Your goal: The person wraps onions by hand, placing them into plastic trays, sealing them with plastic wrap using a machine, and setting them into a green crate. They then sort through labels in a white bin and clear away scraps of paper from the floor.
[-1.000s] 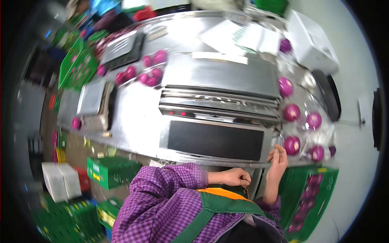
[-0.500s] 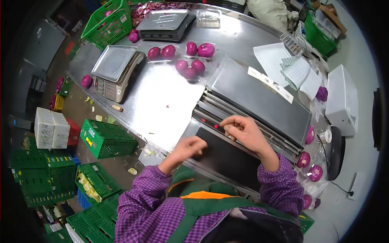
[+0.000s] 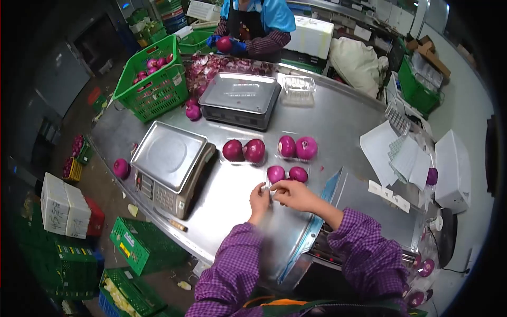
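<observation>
My left hand (image 3: 259,202) and my right hand (image 3: 297,195) are close together, fingers pinched, beside the nearest tray of red onions (image 3: 298,174). Clear plastic film (image 3: 288,238) spreads behind them toward the wrapping machine (image 3: 364,216), and its edge seems to be in both pinches. My fingers partly cover that tray. Beyond it, two red onions (image 3: 233,150) sit in a clear tray on the left. Another clear tray on the right holds a pair of red onions (image 3: 306,148).
Two weighing scales, one at left (image 3: 169,156) and one farther back (image 3: 240,95), stand on the metal table. A green crate of onions (image 3: 153,92) is at the far left. Across the table, a co-worker's gloved hand (image 3: 238,46) is by an onion. Papers (image 3: 377,153) lie right.
My hands have moved from above the wrapping machine to the nearest onion tray, and film now stretches out from the machine. The view has tilted up, bringing the co-worker into sight.
</observation>
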Available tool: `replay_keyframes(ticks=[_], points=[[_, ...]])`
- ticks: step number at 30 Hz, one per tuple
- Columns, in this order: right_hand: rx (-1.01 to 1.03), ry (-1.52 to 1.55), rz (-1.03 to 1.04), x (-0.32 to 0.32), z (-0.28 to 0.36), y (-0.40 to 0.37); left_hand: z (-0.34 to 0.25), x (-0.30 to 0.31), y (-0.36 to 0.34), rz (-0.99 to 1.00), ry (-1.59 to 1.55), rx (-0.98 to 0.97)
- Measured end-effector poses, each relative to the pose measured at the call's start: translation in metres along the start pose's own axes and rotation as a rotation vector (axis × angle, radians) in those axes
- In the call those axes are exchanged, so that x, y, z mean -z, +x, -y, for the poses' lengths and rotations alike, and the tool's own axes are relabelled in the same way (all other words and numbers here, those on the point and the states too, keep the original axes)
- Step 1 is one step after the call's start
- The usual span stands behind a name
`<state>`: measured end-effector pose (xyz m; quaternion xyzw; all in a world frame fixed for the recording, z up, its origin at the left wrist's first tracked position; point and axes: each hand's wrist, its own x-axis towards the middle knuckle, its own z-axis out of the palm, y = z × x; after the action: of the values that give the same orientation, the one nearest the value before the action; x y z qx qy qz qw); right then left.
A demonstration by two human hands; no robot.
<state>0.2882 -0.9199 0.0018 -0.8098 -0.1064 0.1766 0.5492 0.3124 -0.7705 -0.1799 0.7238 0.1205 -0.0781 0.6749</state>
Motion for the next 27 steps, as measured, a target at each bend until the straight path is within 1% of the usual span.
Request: replay_keyframes(ticks=[1, 2, 4, 5, 6, 7, 8, 9, 10, 11, 12, 13, 14, 15, 16, 17, 18, 20, 21, 22, 24, 25, 26, 27], points=[[0.014, -0.031, -0.019, -0.006, -0.001, 0.008, 0.018, 0.003, 0.006, 0.032, -0.012, -0.021], [0.011, -0.040, -0.021, -0.009, -0.004, 0.014, 0.020, 0.012, -0.004, 0.037, -0.021, -0.023], [0.088, -0.157, -0.014, -0.015, -0.006, 0.026, 0.011, 0.042, -0.020, 0.048, 0.396, -0.193], [0.085, -0.229, -0.020, -0.017, 0.000, 0.030, 0.004, 0.060, -0.016, 0.140, 0.321, -0.062], [0.123, -0.263, -0.049, -0.024, -0.010, 0.039, 0.002, 0.083, -0.016, 0.234, 0.244, 0.096], [0.136, -0.345, -0.083, -0.033, -0.020, 0.048, 0.019, 0.102, -0.004, 0.180, 0.306, 0.043], [0.148, -0.413, -0.114, -0.041, -0.023, 0.055, 0.002, 0.114, -0.001, 0.142, 0.328, 0.097], [0.143, -0.446, -0.114, -0.050, -0.037, 0.065, -0.006, 0.128, 0.003, 0.123, 0.322, 0.072], [0.100, -0.499, -0.101, -0.057, -0.042, 0.071, -0.020, 0.136, -0.002, 0.067, 0.251, 0.088], [0.108, -0.543, -0.120, -0.062, -0.048, 0.080, -0.029, 0.144, -0.010, 0.055, 0.142, -0.005], [0.118, -0.580, -0.130, -0.073, -0.058, 0.082, -0.036, 0.155, -0.023, 0.067, 0.097, 0.003], [0.039, -0.564, -0.051, -0.079, -0.064, 0.088, -0.039, 0.160, -0.043, 0.011, 0.047, 0.030], [-0.032, -0.548, 0.024, -0.086, -0.067, 0.091, -0.026, 0.171, -0.057, -0.030, 0.044, 0.110], [-0.045, -0.535, 0.047, -0.096, -0.070, 0.089, -0.006, 0.179, -0.075, -0.081, 0.052, 0.141], [-0.086, -0.494, 0.124, -0.099, -0.071, 0.091, 0.011, 0.184, -0.090, -0.126, 0.056, 0.153], [-0.130, -0.451, 0.200, -0.103, -0.073, 0.090, 0.017, 0.187, -0.108, -0.131, 0.046, 0.208], [-0.137, -0.452, 0.204, -0.107, -0.078, 0.090, 0.010, 0.179, -0.127, -0.163, -0.046, 0.335], [-0.089, -0.554, 0.179, -0.114, -0.082, 0.086, 0.019, 0.171, -0.150, -0.178, -0.168, 0.355], [-0.098, -0.558, 0.178, -0.115, -0.082, 0.087, 0.018, 0.164, -0.154, -0.212, -0.294, 0.385], [-0.075, -0.652, 0.184, -0.116, -0.082, 0.088, 0.022, 0.163, -0.156, -0.198, -0.297, 0.392], [-0.062, -0.803, 0.181, -0.115, -0.074, 0.084, 0.031, 0.160, -0.150, -0.184, -0.185, 0.294], [-0.045, -0.805, 0.152, -0.112, -0.074, 0.082, 0.031, 0.159, -0.146, -0.240, -0.002, 0.222], [-0.019, -0.820, 0.148, -0.102, -0.060, 0.074, 0.021, 0.161, -0.144, -0.228, 0.073, 0.179], [-0.038, -0.814, 0.124, -0.090, -0.043, 0.064, 0.034, 0.165, -0.134, -0.216, -0.057, 0.128]])
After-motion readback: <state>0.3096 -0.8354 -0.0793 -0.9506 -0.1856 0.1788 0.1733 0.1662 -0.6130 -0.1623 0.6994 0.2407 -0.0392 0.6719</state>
